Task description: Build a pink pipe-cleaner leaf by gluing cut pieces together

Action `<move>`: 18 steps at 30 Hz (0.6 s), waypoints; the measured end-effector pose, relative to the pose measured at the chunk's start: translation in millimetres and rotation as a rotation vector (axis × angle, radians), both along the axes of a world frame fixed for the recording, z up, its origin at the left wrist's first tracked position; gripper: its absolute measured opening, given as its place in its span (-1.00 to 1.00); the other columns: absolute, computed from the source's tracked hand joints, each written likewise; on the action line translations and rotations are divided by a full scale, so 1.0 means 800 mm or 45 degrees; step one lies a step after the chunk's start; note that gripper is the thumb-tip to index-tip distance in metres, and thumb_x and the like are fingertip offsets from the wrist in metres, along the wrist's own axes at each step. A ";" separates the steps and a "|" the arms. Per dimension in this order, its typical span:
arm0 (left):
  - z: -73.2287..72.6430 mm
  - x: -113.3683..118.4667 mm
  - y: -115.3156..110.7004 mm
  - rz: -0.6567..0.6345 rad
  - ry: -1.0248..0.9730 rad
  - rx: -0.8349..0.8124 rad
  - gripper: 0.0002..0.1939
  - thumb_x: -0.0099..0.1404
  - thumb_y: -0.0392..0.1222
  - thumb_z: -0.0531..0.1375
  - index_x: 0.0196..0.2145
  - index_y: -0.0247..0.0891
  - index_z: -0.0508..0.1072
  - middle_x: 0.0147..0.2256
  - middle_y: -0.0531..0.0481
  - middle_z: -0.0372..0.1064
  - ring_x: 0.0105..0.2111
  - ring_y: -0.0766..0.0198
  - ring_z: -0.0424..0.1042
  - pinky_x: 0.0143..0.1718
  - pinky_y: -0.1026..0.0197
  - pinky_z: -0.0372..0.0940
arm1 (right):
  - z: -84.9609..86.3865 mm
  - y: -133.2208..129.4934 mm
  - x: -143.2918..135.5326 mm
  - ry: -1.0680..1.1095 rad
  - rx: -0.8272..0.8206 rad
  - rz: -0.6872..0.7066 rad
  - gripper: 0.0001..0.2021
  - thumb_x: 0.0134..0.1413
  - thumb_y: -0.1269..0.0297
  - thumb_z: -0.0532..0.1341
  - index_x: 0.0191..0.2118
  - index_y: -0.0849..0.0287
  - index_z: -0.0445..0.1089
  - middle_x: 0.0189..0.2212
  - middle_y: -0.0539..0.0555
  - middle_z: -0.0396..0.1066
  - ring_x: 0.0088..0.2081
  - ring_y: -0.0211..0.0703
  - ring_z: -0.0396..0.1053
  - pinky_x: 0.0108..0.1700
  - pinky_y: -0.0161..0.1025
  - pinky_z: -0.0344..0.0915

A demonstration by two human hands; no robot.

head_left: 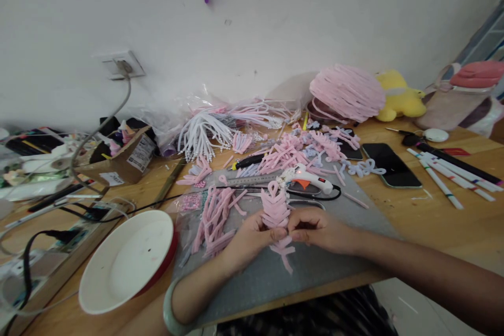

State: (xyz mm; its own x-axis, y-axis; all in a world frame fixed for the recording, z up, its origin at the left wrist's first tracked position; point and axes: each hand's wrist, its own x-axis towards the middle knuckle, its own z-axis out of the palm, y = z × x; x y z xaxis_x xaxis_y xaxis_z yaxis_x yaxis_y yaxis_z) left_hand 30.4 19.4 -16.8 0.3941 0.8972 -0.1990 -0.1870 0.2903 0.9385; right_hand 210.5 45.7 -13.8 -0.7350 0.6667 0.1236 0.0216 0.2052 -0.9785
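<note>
A pink leaf-shaped piece of layered pipe cleaners (274, 209) stands upright over the front of the grey mat (252, 294), with a loop at its top and a split tail below. My left hand (252, 239) pinches it from the left, thumb across its front. At its right edge, the fingers of my right hand (325, 228) are closed on it; their tips are partly hidden. Just behind lies a white glue gun (315, 181) with an orange trigger. Left of my hands are cut pink pipe-cleaner strips (214, 215).
A white bowl (128, 262) stands at the left front, beside a power strip (59, 252) with cables. Behind are a heap of pink pieces (289, 152), a ruler (252, 181) and white stems (207, 134). A phone (391, 164) and white sticks (452, 173) lie right.
</note>
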 end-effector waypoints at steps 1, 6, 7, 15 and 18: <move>0.001 0.000 0.000 0.012 0.012 0.017 -0.60 -0.11 -0.07 0.36 -0.31 -0.32 0.48 -0.37 0.00 0.44 -0.43 0.30 0.31 -0.37 0.31 0.16 | -0.001 0.001 0.000 -0.007 -0.007 -0.032 -0.68 0.02 0.03 0.16 -0.47 0.23 0.35 -0.56 -0.06 0.21 -0.51 -0.34 0.15 -0.43 -0.37 0.12; 0.006 0.001 0.000 0.078 0.031 0.031 -0.54 -0.14 -0.05 0.37 -0.28 -0.32 0.45 -0.35 -0.02 0.44 -0.42 0.26 0.32 -0.36 0.29 0.18 | -0.003 0.003 -0.001 -0.025 -0.059 -0.199 -0.77 -0.03 0.13 0.22 -0.42 0.23 0.40 -0.54 -0.04 0.26 -0.51 -0.34 0.16 -0.44 -0.37 0.12; 0.006 0.001 0.000 0.074 0.034 0.032 -0.54 -0.14 -0.04 0.37 -0.27 -0.31 0.45 -0.35 -0.02 0.44 -0.41 0.26 0.32 -0.36 0.28 0.18 | -0.003 0.002 -0.002 -0.023 -0.073 -0.193 -0.77 -0.03 0.13 0.22 -0.41 0.22 0.39 -0.54 -0.04 0.25 -0.52 -0.34 0.15 -0.45 -0.37 0.11; 0.005 0.003 0.000 0.024 0.023 0.060 -0.59 -0.16 -0.07 0.38 -0.34 -0.32 0.45 -0.40 0.01 0.42 -0.40 0.25 0.32 -0.31 0.28 0.18 | -0.003 0.001 -0.004 -0.129 0.034 -0.091 -0.70 0.04 0.06 0.13 -0.48 0.21 0.34 -0.50 0.00 0.27 -0.40 -0.26 0.22 -0.32 -0.31 0.15; 0.003 0.002 0.000 0.055 0.018 0.058 -0.57 -0.13 -0.08 0.37 -0.30 -0.32 0.43 -0.39 0.01 0.42 -0.37 0.24 0.33 -0.30 0.27 0.18 | -0.005 0.004 -0.003 -0.146 -0.130 -0.134 -0.63 -0.01 -0.06 0.12 -0.46 0.21 0.31 -0.59 -0.05 0.19 -0.54 -0.31 0.16 -0.48 -0.35 0.11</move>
State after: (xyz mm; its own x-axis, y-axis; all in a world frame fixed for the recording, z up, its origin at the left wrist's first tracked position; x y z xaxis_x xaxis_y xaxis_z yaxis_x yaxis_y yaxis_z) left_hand 32.2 19.7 -14.5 0.3520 0.9218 -0.1626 -0.1854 0.2390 0.9532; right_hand 207.7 48.9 -17.7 -0.6659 0.7455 -0.0290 0.1502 0.0959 -0.9840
